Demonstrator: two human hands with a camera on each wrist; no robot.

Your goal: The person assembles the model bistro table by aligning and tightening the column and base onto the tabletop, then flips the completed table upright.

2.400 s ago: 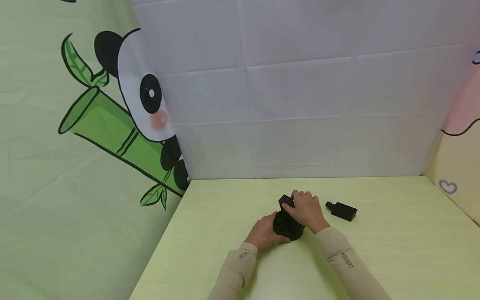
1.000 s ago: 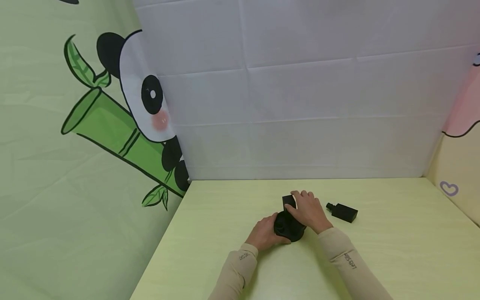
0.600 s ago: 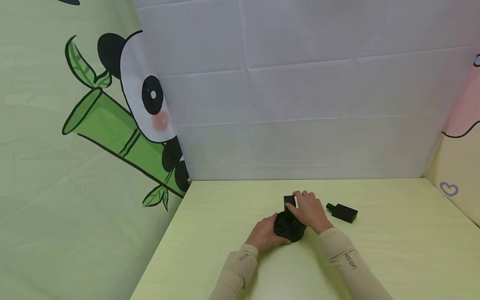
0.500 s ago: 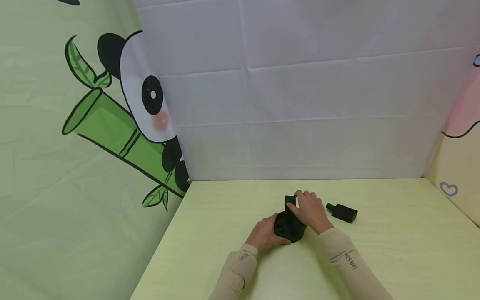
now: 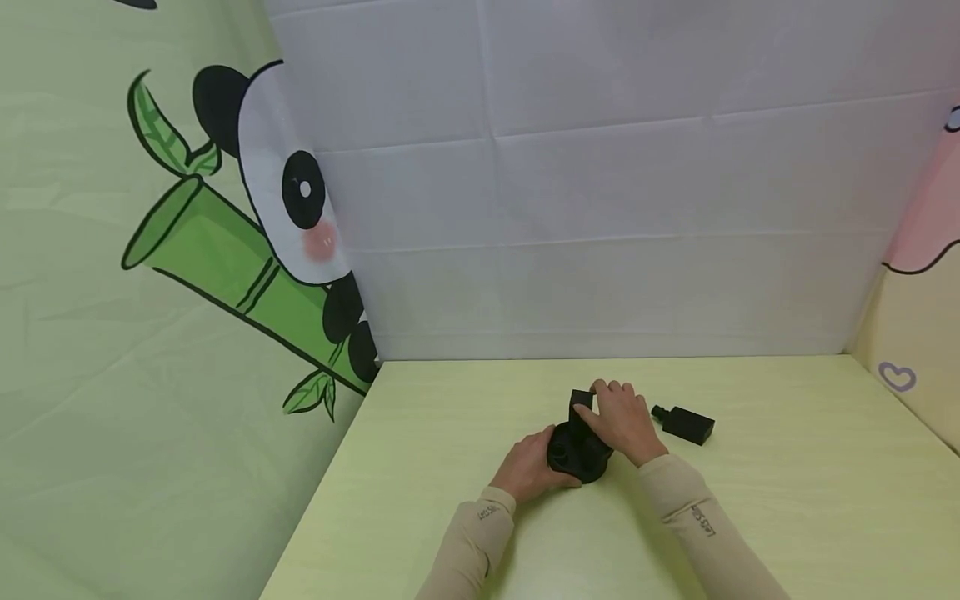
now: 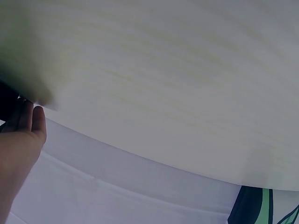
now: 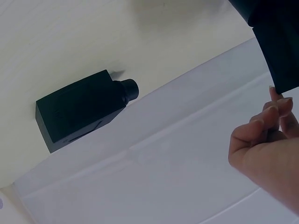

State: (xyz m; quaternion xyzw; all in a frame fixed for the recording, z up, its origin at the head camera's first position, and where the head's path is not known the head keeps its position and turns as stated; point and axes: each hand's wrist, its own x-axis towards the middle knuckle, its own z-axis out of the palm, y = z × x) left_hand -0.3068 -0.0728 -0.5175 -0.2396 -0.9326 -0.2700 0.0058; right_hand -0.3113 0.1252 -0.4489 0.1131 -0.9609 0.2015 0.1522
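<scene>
My left hand grips a round black base with a circular recess on top, on its left side. A black rectangular block stands at the base's far side; my right hand pinches it between thumb and fingers. How the two parts join is hidden. In the right wrist view, the block's flat end sits at my fingertips. Only a dark edge of the base shows beside my fingers in the left wrist view. Right of my right hand lies a similar black block with a round neck.
Everything sits on a pale yellow table. A white cloth backdrop rises along its far edge. To the left hangs a green cloth with a panda print.
The pinched block has turned from a leftward slant to nearly upright and shifted slightly right, my right hand moving with it. My left hand and the lying block have stayed in place.
</scene>
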